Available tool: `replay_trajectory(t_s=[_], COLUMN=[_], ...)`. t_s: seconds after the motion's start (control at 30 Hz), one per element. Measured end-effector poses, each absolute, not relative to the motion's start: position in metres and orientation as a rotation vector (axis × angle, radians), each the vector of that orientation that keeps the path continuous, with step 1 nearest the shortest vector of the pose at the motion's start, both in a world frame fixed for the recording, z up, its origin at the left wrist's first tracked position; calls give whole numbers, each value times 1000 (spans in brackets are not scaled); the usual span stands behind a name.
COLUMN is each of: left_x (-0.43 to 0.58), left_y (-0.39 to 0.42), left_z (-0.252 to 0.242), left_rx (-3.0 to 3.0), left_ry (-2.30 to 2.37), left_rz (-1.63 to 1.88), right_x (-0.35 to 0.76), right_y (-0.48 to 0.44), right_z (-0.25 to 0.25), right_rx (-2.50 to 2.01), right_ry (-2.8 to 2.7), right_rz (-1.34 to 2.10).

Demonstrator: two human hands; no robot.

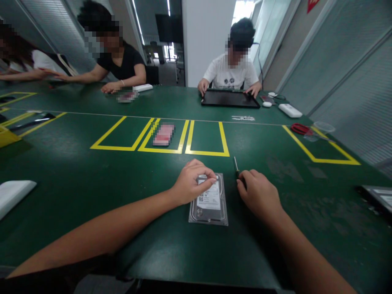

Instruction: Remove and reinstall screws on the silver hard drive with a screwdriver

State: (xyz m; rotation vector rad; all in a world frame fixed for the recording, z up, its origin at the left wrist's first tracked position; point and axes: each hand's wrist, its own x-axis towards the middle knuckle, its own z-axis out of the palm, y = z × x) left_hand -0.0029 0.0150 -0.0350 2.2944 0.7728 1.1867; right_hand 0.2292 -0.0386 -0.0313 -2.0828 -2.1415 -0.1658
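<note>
A silver hard drive (209,204) with a white label lies flat on the green table before me. Over its upper part hovers or rests my left hand (193,183), thumb and forefinger pinched together; whatever is between the fingertips, if anything, is too small to make out. To the right of the drive, my right hand (259,191) is closed around the handle of a screwdriver (235,164), whose thin metal shaft points away from me. Most of the handle is hidden by the fingers.
Yellow tape frames (208,154) mark the green table (159,261); one holds a pink phone-like object (164,134). Red-handled scissors (301,129) lie far right. A dark device (378,200) sits at the right edge. Opposite, a person handles a black panel (230,98); others sit further left.
</note>
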Motion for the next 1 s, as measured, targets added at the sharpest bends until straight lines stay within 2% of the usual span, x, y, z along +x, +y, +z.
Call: replay_trajectory(t_s=[0.6, 1.0], left_x=[40, 47], left_y=[75, 79], left_z=[-30, -22], left_rx=[2660, 2664], left_ry=[821, 937], left_rz=[480, 336], right_x=[228, 226], right_y=[-39, -38], right_z=[-27, -27], right_rx=[-2239, -2266], right_ry=[-2169, -2184], right_rz=[-134, -136])
